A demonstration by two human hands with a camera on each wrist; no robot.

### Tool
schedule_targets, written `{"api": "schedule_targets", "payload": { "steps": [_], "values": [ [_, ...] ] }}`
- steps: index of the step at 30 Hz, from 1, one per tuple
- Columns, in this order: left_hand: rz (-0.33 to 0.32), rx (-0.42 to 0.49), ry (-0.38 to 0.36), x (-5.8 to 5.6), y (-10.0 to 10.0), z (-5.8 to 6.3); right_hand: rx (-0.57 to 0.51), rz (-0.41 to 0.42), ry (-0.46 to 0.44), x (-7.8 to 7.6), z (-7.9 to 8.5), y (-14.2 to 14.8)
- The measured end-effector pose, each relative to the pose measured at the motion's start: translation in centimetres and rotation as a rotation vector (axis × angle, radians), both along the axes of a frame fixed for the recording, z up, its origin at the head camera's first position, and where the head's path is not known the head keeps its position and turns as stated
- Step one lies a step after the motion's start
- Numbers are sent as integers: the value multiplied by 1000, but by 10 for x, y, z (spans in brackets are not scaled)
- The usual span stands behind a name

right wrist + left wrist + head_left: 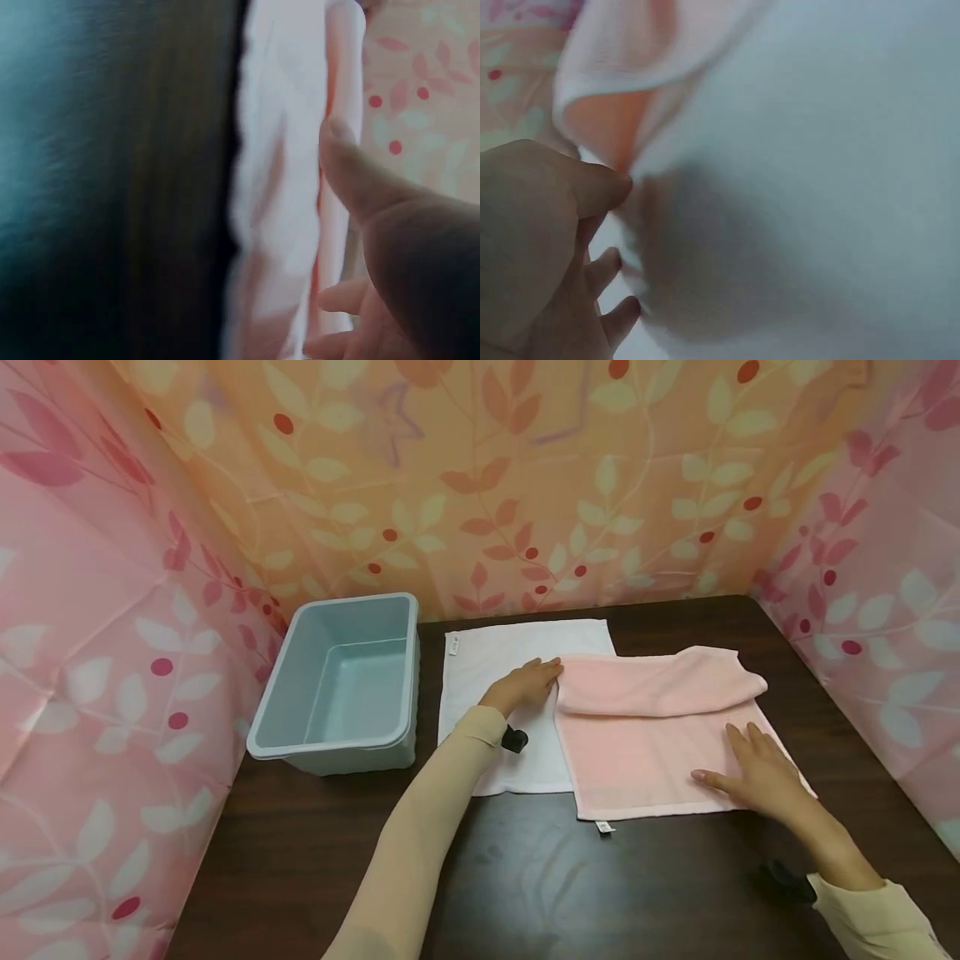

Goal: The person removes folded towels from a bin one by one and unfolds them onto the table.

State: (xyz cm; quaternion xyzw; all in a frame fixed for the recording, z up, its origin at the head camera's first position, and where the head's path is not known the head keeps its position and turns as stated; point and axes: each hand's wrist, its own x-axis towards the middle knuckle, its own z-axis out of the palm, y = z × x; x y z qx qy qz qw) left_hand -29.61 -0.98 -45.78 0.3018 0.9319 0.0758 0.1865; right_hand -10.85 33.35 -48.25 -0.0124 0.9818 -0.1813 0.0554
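Observation:
A pink towel point(637, 760) lies on the table, its far part folded over toward the near side. Under its left side is a white towel point(491, 652), spread flat. At the left end of the pink fold, my left hand point(522, 683) pinches the edge; the left wrist view shows the thumb point(604, 187) against the raised pink cloth. Over the lower right of the pink towel, my right hand point(761, 772) has its fingers spread and holds nothing. Whether its fingertips touch the cloth I cannot tell.
To the left stands a pale blue plastic basin point(352, 762) with nothing inside. Dark wooden table point(525, 877) surface shows around the towels. Floral curtains point(487, 485) hang close behind the table and along both sides.

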Motion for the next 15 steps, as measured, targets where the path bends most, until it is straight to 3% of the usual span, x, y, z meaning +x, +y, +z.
{"api": "schedule_targets", "payload": {
  "steps": [4, 10, 15],
  "values": [
    [9, -41, 25, 3, -2, -1, -5, 8, -76, 7, -5, 2],
    [21, -44, -2, 4, -3, 4, 4, 13, -73, 11, -8, 3],
    [23, -59, -34, 3, -2, 0, 18, 14, -79, 16, -8, 7]
  ]
}}
